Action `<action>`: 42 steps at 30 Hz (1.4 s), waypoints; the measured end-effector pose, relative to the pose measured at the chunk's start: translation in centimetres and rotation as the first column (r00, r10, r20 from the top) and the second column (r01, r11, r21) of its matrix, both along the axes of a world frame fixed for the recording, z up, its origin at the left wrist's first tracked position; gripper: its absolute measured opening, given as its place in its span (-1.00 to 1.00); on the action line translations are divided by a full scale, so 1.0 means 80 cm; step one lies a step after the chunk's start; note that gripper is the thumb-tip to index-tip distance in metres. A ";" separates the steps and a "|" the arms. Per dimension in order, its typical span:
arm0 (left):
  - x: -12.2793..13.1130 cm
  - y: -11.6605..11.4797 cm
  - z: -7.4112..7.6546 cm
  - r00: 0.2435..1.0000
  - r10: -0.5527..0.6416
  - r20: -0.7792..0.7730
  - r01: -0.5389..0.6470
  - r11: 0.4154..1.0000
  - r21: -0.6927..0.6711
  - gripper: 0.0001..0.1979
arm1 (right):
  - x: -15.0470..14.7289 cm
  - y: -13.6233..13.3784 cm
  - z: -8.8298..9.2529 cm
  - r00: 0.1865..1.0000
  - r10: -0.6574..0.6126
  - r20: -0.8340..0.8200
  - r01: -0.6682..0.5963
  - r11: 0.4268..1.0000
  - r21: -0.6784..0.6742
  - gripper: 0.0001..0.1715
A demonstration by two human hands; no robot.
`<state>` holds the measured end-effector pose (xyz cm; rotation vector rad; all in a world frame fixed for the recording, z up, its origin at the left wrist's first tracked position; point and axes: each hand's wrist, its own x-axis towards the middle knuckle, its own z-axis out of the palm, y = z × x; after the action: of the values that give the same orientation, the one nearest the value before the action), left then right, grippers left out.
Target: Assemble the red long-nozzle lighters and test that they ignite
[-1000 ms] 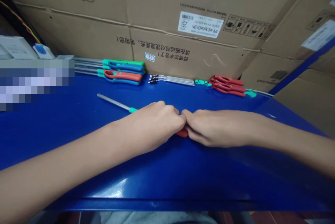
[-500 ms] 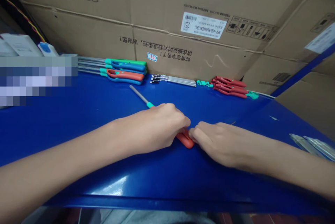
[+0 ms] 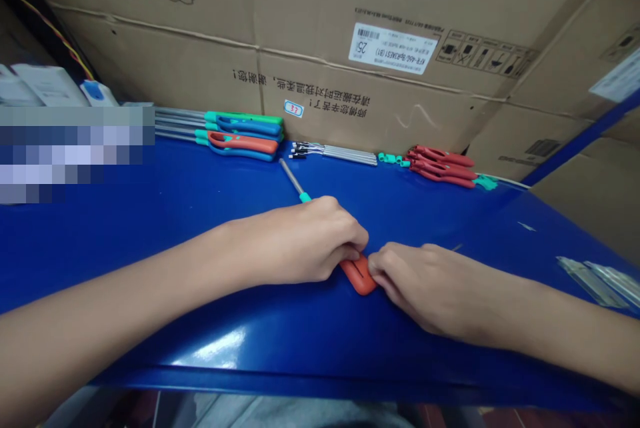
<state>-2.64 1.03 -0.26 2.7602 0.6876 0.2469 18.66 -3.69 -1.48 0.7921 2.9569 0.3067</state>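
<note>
Over the blue table lies a long-nosed lighter with an orange handle, a teal collar and a thin metal tube pointing away to the upper left. My left hand is closed round its handle from above, hiding the middle of it. At the handle's butt end, my right hand is closed, thumb and fingertips pinching the right edge. A dark slot shows in the orange plastic between both hands. Whether a small part sits under my right fingertips is hidden.
Finished-looking lighters are stacked at back left. Along the cardboard box lie metal tubes with wires, teal collars and red handles. Clear plastic pieces lie at right. A blurred patch covers the left.
The lighter has turned, its tube tip swinging right and its butt end coming slightly nearer me. My right hand has shifted a little lower and right, still at the handle's end.
</note>
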 end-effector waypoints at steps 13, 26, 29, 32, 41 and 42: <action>0.004 0.001 -0.002 1.000 0.012 -0.024 -0.011 1.000 0.027 -0.79 | 0.009 0.016 -0.006 0.997 0.067 -0.032 -0.065 0.996 0.067 -0.75; 0.004 0.001 -0.004 0.999 0.017 -0.040 -0.016 1.000 0.021 -0.77 | 0.014 0.021 0.027 0.959 -0.277 -0.057 0.272 0.959 -0.081 -0.80; 0.002 0.005 -0.006 0.996 0.078 -0.033 -0.076 0.996 0.044 -0.79 | 0.020 0.028 0.036 0.910 -0.414 0.036 0.408 0.874 -0.263 -0.72; -0.001 0.012 -0.009 0.994 0.103 0.026 -0.105 0.993 0.054 -0.78 | 0.023 0.037 0.034 0.882 -0.466 0.073 0.458 0.809 -0.369 -0.68; 0.000 0.017 -0.005 0.995 0.053 0.082 -0.060 0.994 0.089 -0.78 | 0.035 0.044 0.017 0.899 -0.434 -0.051 0.385 0.842 -0.378 -0.72; 0.000 0.017 -0.004 0.996 0.042 0.085 -0.050 0.994 0.099 -0.77 | 0.036 0.043 0.017 0.901 -0.428 -0.075 0.372 0.849 -0.375 -0.73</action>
<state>-2.62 2.36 -0.58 2.8130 0.7370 0.4144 21.54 -0.29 -0.11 1.3909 2.7477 -0.3190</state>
